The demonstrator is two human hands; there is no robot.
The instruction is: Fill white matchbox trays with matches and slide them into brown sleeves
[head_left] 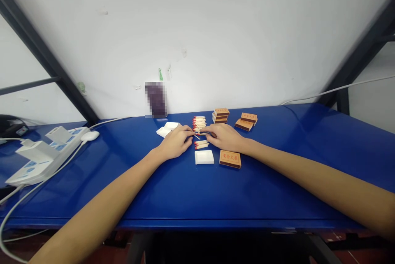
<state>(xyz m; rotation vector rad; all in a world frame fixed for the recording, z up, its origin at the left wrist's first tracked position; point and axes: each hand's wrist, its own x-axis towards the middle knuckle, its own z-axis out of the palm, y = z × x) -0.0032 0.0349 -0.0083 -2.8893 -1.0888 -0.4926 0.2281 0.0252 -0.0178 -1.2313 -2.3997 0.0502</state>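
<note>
My left hand (pixel 176 141) rests low over the table, its fingertips closed at the red heads of a few matches (pixel 202 134). From the other side, my right hand (pixel 225 135) has thumb and index finger about the plain ends of the same matches. Beyond the fingertips lies a pile of matches (pixel 199 122), heads to the left. A smaller group of matches (pixel 201 144) lies nearer me. Below it sits a white matchbox tray (pixel 204 157), with an orange-brown matchbox (pixel 230 158) to its right. Two more white trays (pixel 169 128) are partly behind my left hand.
Stacked matchboxes (pixel 220 115) stand by the wall, with another group of matchboxes (pixel 246 121) farther right. A white power strip (pixel 46 157) with plugs and cables occupies the left of the blue table (pixel 197 198). A dark pixelated object (pixel 156 99) leans against the wall.
</note>
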